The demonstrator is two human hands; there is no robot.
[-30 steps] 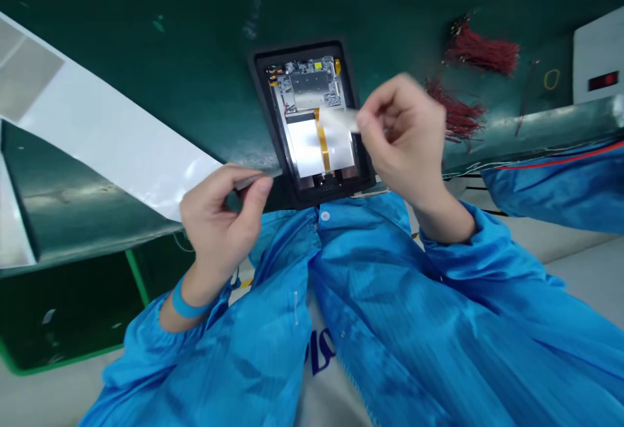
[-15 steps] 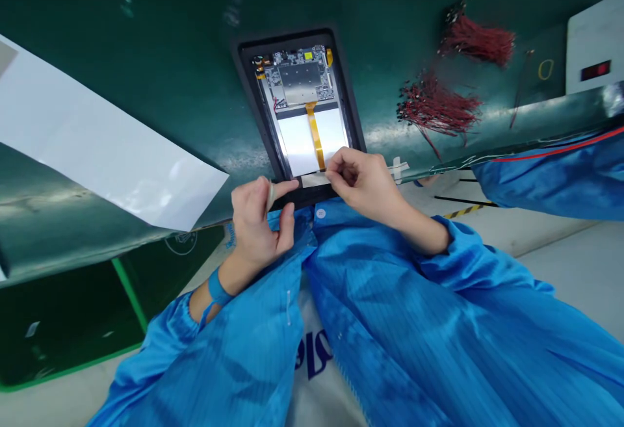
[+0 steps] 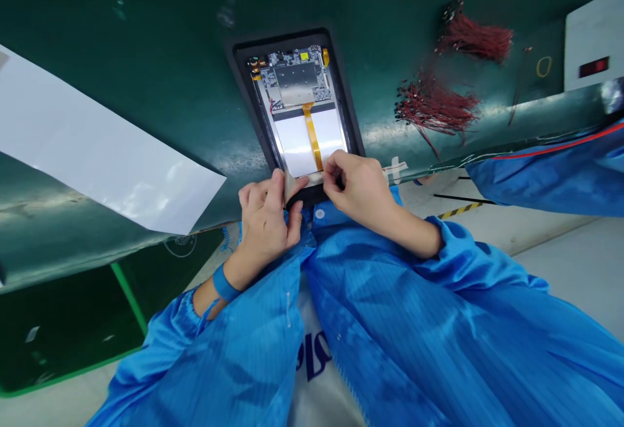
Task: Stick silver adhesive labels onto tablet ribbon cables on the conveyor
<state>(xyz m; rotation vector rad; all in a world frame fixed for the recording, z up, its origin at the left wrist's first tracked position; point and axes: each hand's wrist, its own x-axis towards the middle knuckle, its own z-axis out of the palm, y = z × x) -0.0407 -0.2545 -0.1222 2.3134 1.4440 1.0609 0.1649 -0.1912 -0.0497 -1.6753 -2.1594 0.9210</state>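
An opened tablet (image 3: pixel 295 82) with its circuit board, silvery battery area and orange flat cable (image 3: pixel 313 134) showing lies in a black frame (image 3: pixel 355 121) at the table's front edge. A pale strip, seemingly tape (image 3: pixel 316 179), runs along the tablet's near end. My left hand (image 3: pixel 268 216) has its index finger stretched onto the strip's left part and the thumb apart, by the frame's near corner. My right hand (image 3: pixel 358 186) pinches at the strip's right end; the fingertips partly hide it.
Two bundles of red wires (image 3: pixel 436 108) lie right of the frame, beside a yellow loop (image 3: pixel 544 66) and a white box (image 3: pixel 595 50). A white sheet (image 3: pixel 112 147) covers the left side of the green table. Another person's blue sleeve (image 3: pixel 550 177) is at the right.
My left hand has shifted right and turned, its index finger now further along the strip. My right hand still pinches at nearly the same spot.
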